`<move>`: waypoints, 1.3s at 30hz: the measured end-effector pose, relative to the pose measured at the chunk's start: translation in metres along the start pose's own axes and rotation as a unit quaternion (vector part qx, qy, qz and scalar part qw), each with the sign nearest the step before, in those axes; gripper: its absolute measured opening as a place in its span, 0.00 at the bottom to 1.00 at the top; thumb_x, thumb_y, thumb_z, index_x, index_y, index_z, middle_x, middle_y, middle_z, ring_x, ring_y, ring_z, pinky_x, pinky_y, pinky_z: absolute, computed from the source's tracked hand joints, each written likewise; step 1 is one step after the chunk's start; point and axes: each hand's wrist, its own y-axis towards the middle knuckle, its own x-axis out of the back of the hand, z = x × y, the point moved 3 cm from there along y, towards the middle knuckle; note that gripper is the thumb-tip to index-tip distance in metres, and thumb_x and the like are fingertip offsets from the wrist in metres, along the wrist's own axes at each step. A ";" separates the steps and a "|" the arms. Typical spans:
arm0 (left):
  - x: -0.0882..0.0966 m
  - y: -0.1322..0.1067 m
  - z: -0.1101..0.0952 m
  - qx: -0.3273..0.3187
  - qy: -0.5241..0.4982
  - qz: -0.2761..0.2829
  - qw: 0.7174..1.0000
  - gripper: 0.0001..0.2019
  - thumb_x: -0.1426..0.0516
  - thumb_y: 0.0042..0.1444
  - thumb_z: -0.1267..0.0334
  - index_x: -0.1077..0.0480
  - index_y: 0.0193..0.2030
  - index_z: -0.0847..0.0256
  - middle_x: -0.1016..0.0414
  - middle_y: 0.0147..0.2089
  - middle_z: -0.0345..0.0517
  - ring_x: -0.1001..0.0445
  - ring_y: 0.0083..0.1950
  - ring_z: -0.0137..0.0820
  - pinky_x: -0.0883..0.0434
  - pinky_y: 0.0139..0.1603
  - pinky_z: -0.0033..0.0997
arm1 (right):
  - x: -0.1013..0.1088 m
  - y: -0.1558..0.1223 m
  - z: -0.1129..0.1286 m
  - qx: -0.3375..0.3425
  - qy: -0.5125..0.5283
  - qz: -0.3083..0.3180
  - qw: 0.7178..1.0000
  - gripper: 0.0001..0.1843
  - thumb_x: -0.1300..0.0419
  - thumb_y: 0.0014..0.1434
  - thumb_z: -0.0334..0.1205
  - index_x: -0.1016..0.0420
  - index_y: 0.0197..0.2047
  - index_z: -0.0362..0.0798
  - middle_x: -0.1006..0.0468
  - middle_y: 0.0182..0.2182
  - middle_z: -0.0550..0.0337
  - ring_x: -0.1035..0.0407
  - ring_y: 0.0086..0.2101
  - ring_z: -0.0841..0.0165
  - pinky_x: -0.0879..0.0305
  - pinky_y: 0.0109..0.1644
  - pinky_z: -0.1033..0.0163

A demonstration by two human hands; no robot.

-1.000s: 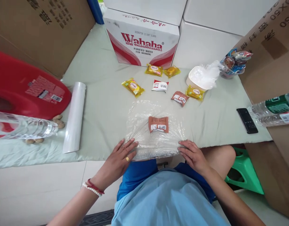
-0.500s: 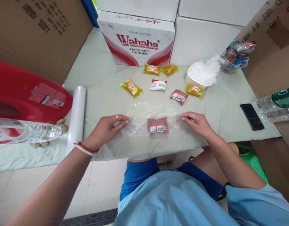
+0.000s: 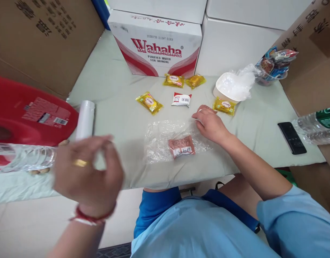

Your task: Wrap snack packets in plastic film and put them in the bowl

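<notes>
Left hand had jumped off the film's edge since half a second earlier, ending up way over on the near left, raised close to the camera and blurry. Right hand had shifted too, farther across the table, to the spot where another brown packet lay before. It pretty much blocked that spot, so I couldn't tell if the fingers had gripped anything. The two hands were well apart. On the left one, thumb and index curled toward each other with a gap inside the curl, but the blur was too much for me to tell whether the tips met or pinched something. It also covered the near end of a white roll from this angle; no idea if it touched it. Between the hands, near the table's front edge, the brown packet sat on crinkly clear film, looking like it had a shiny layer over it, and it was turned slightly compared to before. Farther back were a red-and-white packet and a yellow packet off to its left, plus a white bowl on the far right. Red jug was on the left, phone on the right.
</notes>
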 end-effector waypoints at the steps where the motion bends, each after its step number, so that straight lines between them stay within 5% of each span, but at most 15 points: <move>1: -0.005 -0.009 -0.020 -0.010 -0.003 -0.007 1.000 0.29 0.46 0.68 0.67 0.38 0.73 0.40 0.26 0.64 0.45 0.29 0.65 0.50 0.29 0.65 0.62 | -0.005 0.012 0.005 0.017 0.002 0.018 1.000 0.21 0.47 0.70 0.33 0.23 0.61 0.43 0.22 0.57 0.44 0.33 0.59 0.49 0.36 0.63 0.44; 3: -0.036 -0.019 -0.058 -0.095 -0.070 0.082 0.990 0.25 0.46 0.67 0.70 0.32 0.67 0.44 0.20 0.57 0.45 0.22 0.57 0.42 0.22 0.55 0.49 | -0.019 0.034 0.017 0.039 -0.008 0.067 0.997 0.22 0.44 0.70 0.35 0.27 0.65 0.42 0.24 0.60 0.43 0.33 0.58 0.51 0.35 0.62 0.47; 5: -0.075 -0.018 -0.077 -0.098 -0.069 0.149 0.982 0.22 0.49 0.68 0.73 0.27 0.63 0.52 0.20 0.59 0.50 0.23 0.58 0.42 0.23 0.56 0.48 | -0.032 0.052 0.027 0.046 -0.035 0.112 0.992 0.24 0.40 0.69 0.38 0.28 0.65 0.42 0.25 0.61 0.42 0.34 0.58 0.51 0.34 0.60 0.50; 8: -0.121 -0.006 -0.080 -0.071 -0.002 0.228 0.971 0.19 0.50 0.68 0.73 0.23 0.59 0.57 0.20 0.58 0.54 0.25 0.56 0.47 0.26 0.52 0.52 | -0.039 0.069 0.034 0.011 -0.052 0.162 0.985 0.23 0.34 0.65 0.39 0.24 0.61 0.41 0.20 0.54 0.41 0.31 0.54 0.52 0.33 0.53 0.56; 11: -0.139 0.000 -0.075 -0.056 0.055 0.263 0.962 0.15 0.47 0.70 0.71 0.20 0.52 0.56 0.22 0.48 0.54 0.28 0.50 0.47 0.30 0.47 0.50 | -0.030 0.072 0.033 -0.010 0.016 0.219 0.976 0.11 0.37 0.64 0.32 0.18 0.49 0.44 0.16 0.45 0.51 0.26 0.45 0.61 0.35 0.46 0.63; 14: -0.139 -0.002 -0.074 -0.065 0.070 0.252 0.963 0.13 0.46 0.70 0.69 0.20 0.50 0.55 0.25 0.42 0.54 0.29 0.49 0.47 0.33 0.46 0.48 | -0.013 0.062 0.032 0.020 0.076 0.209 0.975 0.09 0.39 0.64 0.30 0.16 0.43 0.45 0.15 0.39 0.58 0.25 0.38 0.67 0.36 0.43 0.65; 18: -0.141 -0.006 -0.074 -0.073 0.062 0.236 0.967 0.14 0.47 0.71 0.70 0.20 0.51 0.57 0.22 0.39 0.52 0.26 0.48 0.44 0.33 0.46 0.46 | -0.005 0.021 0.041 0.103 0.084 0.141 0.981 0.17 0.42 0.68 0.34 0.17 0.55 0.47 0.14 0.40 0.55 0.25 0.40 0.63 0.34 0.47 0.61; 23: -0.135 -0.024 -0.059 -0.046 0.040 0.195 0.979 0.15 0.48 0.71 0.68 0.21 0.37 0.60 0.21 0.34 0.52 0.22 0.41 0.41 0.32 0.44 0.44 | -0.037 -0.045 0.055 0.187 0.109 0.129 0.968 0.27 0.49 0.73 0.33 0.29 0.72 0.49 0.17 0.45 0.49 0.26 0.45 0.60 0.30 0.52 0.57; 27: -0.104 -0.054 -0.043 -0.054 -0.061 0.135 0.987 0.11 0.46 0.69 0.66 0.22 0.40 0.58 0.23 0.30 0.46 0.23 0.34 0.36 0.30 0.39 0.39 | -0.063 -0.067 0.059 0.200 0.088 0.124 0.968 0.28 0.49 0.73 0.31 0.31 0.73 0.50 0.21 0.43 0.48 0.29 0.46 0.58 0.29 0.55 0.53; 29: -0.086 -0.059 -0.028 0.012 -0.113 0.067 0.991 0.11 0.47 0.70 0.63 0.23 0.44 0.57 0.23 0.33 0.45 0.23 0.36 0.34 0.27 0.40 0.37 | -0.065 -0.069 0.062 0.207 0.072 0.122 0.968 0.27 0.48 0.73 0.31 0.30 0.72 0.51 0.23 0.43 0.48 0.31 0.46 0.57 0.30 0.56 0.51; 32: -0.079 -0.047 -0.001 0.176 -0.100 -0.032 0.979 0.16 0.51 0.73 0.56 0.26 0.56 0.58 0.23 0.48 0.53 0.22 0.51 0.39 0.24 0.55 0.44 | -0.058 -0.070 0.066 0.228 0.069 0.119 0.964 0.24 0.45 0.73 0.34 0.26 0.69 0.51 0.25 0.42 0.49 0.34 0.46 0.57 0.31 0.56 0.51; 34: -0.089 -0.031 0.013 0.225 -0.058 -0.012 0.973 0.24 0.50 0.72 0.48 0.28 0.62 0.62 0.28 0.61 0.62 0.29 0.66 0.49 0.30 0.68 0.58 | -0.054 -0.071 0.067 0.237 0.071 0.119 0.961 0.22 0.43 0.73 0.37 0.23 0.67 0.51 0.26 0.41 0.49 0.35 0.45 0.57 0.31 0.55 0.50; 36: -0.102 -0.018 0.019 0.209 -0.037 0.070 0.975 0.26 0.43 0.65 0.41 0.24 0.56 0.62 0.32 0.67 0.66 0.42 0.75 0.61 0.39 0.73 0.70 | -0.052 -0.072 0.067 0.233 0.073 0.121 0.962 0.21 0.42 0.73 0.40 0.22 0.66 0.52 0.27 0.41 0.50 0.36 0.44 0.57 0.31 0.53 0.51; 39: -0.102 -0.011 0.017 0.173 -0.059 0.153 0.971 0.18 0.37 0.56 0.44 0.23 0.38 0.59 0.28 0.63 0.61 0.38 0.73 0.62 0.35 0.70 0.68 | -0.054 -0.073 0.066 0.214 0.074 0.123 0.966 0.21 0.41 0.73 0.41 0.22 0.67 0.56 0.27 0.41 0.51 0.37 0.43 0.59 0.32 0.51 0.53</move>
